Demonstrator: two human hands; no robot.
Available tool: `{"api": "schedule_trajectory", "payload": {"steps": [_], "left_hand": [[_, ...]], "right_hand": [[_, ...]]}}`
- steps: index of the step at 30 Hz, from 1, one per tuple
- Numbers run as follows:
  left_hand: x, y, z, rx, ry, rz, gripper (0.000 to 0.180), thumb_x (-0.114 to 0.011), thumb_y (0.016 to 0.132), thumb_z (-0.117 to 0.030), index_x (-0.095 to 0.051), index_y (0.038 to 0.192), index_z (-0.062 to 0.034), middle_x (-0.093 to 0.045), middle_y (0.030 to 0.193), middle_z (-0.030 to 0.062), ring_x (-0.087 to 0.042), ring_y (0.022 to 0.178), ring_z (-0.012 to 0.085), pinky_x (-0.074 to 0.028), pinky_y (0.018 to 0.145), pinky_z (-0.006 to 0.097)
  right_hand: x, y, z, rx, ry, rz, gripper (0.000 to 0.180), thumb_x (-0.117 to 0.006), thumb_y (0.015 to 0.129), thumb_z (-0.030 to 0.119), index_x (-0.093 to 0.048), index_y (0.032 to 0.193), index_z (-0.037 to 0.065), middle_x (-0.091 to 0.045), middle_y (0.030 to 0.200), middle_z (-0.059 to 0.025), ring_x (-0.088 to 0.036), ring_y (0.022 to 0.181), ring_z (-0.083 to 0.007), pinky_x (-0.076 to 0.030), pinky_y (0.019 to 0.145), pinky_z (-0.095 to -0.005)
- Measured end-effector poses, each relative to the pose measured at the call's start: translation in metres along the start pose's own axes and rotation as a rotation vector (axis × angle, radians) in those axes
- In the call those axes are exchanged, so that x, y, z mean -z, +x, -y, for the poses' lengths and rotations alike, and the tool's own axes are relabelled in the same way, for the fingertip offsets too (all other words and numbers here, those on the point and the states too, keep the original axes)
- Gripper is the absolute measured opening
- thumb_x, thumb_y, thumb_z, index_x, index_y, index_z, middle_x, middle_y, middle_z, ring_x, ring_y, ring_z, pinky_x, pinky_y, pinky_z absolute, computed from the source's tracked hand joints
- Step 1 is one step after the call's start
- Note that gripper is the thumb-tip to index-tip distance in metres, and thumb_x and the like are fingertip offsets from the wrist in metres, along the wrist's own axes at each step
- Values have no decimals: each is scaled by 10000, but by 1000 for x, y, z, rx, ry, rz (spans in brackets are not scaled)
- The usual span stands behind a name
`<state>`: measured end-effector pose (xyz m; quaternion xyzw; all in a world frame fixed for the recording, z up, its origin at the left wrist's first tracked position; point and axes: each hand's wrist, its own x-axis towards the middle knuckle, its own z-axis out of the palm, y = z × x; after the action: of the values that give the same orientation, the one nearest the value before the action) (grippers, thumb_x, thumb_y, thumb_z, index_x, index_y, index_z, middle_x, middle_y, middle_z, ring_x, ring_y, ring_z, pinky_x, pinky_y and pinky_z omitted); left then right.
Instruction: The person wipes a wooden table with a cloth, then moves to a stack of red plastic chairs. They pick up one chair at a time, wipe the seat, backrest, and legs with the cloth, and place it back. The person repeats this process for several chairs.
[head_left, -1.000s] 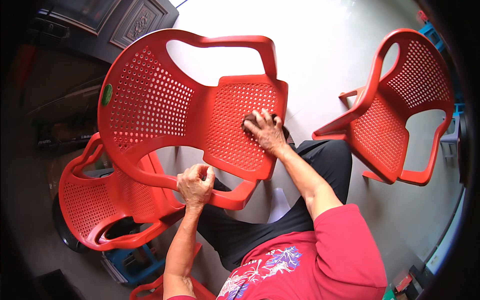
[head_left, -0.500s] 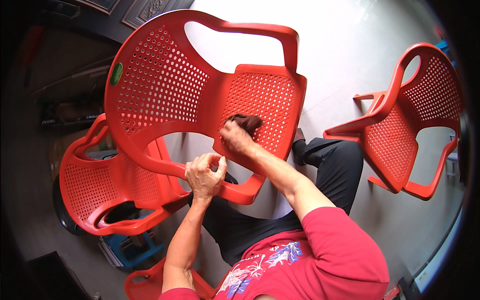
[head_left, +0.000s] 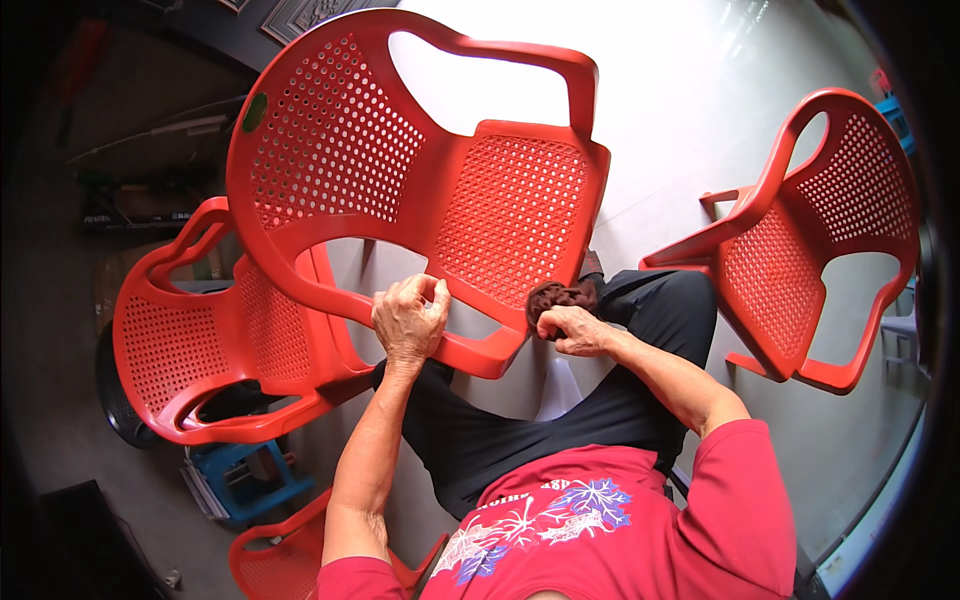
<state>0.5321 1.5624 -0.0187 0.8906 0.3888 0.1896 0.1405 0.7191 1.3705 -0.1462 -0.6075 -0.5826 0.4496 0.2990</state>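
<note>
A red plastic armchair [head_left: 510,205] with a perforated seat and back stands before me, its backrest to the left and a green oval sticker on it. My left hand [head_left: 410,316] is closed over its near armrest, fingers curled round the rail. In my right hand [head_left: 577,331] is a bunched dark brown cloth [head_left: 556,298], held at the seat's front right corner, beside the end of the armrest. Part of the cloth is hidden behind my fingers.
Another red armchair [head_left: 775,285] stands to the right. More red chairs are at the left [head_left: 180,365] and lower left [head_left: 285,562], near a blue stool [head_left: 245,480]. My dark-trousered knee [head_left: 672,300] is close to my right hand. Dark carved furniture [head_left: 310,18] borders the far left.
My right hand has drawn the brown cloth from the middle of the seat toward me and right, to the seat's corner. My left hand stays on the armrest. The view has shifted slightly.
</note>
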Motion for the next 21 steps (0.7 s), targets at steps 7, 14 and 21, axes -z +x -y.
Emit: {"api": "schedule_trajectory", "payload": {"steps": [7,14,21], "left_hand": [[3,0,-1,-1,-15,-7,144,-664,769,-210,-619,684,-103,-621,667,22,-581,636,222,-412,644,364],[-2,5,1,-49,-67,-36,109,-680,749,-166,-621,689,-99,-622,672,16,-583,641,218,-400,640,355],[0,2,6,-45,-73,-71,95,-684,743,-123,-608,694,-92,-597,652,10,-565,623,197,-379,635,333]], "right_hand": [[-8,70,10,223,-131,-66,180,-555,636,8,-541,808,56,-530,801,-122,-559,810,-324,-438,693,-413],[-35,179,3,390,47,-110,190,-536,633,-39,-544,809,33,-529,795,-140,-552,802,-332,-428,663,-415],[-10,242,52,245,-718,-376,336,-639,714,180,-580,1041,139,-463,1238,-175,-542,1020,-327,-466,774,-457]]}}
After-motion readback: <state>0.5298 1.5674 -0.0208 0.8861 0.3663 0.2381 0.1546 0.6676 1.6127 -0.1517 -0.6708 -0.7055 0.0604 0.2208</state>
